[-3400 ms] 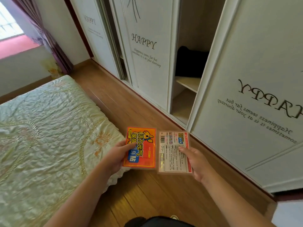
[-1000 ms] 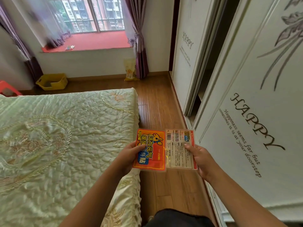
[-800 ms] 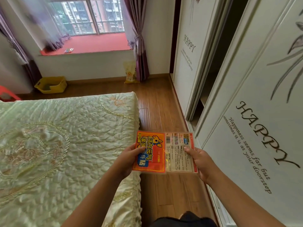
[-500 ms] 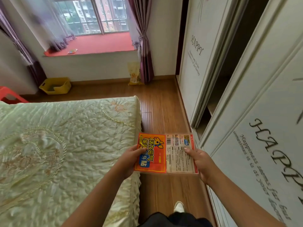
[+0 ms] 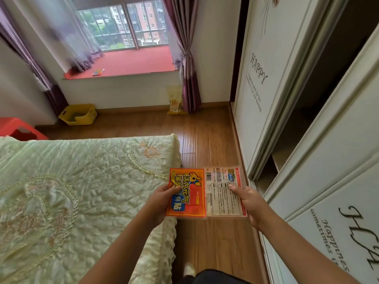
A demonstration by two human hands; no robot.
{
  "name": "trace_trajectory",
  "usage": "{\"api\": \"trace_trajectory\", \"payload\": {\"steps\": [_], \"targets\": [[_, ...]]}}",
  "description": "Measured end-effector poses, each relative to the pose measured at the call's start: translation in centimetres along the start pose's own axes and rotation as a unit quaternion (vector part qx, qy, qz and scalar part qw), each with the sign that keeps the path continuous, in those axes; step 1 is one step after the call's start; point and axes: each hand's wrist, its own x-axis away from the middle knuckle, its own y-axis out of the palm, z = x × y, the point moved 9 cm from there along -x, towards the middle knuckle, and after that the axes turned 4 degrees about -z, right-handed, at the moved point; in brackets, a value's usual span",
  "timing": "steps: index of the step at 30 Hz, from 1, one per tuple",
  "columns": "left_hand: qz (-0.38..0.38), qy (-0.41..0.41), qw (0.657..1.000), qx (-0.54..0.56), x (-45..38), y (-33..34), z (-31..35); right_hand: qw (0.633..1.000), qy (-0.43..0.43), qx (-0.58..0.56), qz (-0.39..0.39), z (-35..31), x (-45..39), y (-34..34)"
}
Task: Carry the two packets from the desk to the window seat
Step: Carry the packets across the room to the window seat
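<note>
Packets rode flat, orange packet (image 5: 185, 193) pinched in the left hand (image 5: 159, 198), white packet (image 5: 223, 192) in the right hand (image 5: 249, 203), well short of the window seat (image 5: 131, 62); level, steady carrying seemed best.

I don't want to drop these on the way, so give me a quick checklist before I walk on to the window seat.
1. Left hand grips orange printed packet: ok.
2. Right hand grips white text-covered packet: ok.
3. Wooden floor strip between quilted bed and white wardrobe free: ok.
4. Red window seat has space: ok.
5. Floor underfoot: cannot tell.
</note>
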Motion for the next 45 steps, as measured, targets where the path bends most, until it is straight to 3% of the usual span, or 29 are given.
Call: {"api": "trace_trajectory", "payload": {"steps": [17, 27, 45], "targets": [[-0.020, 0.024, 1.000, 0.000, -17.6, -6.8, 14.0, 1.000, -0.009, 0.020, 0.005, -10.6, -18.9, 6.9], [-0.017, 0.012, 1.000, -0.005, -27.9, -5.4, 18.7, 1.000, -0.005, 0.018, 0.017, -16.0, -27.9, 4.4], [0.058, 0.011, 0.998, -0.008, -42.5, -2.8, 29.0, 0.997, 0.009, 0.050, -0.053, -28.5, -44.9, 1.5]]}}
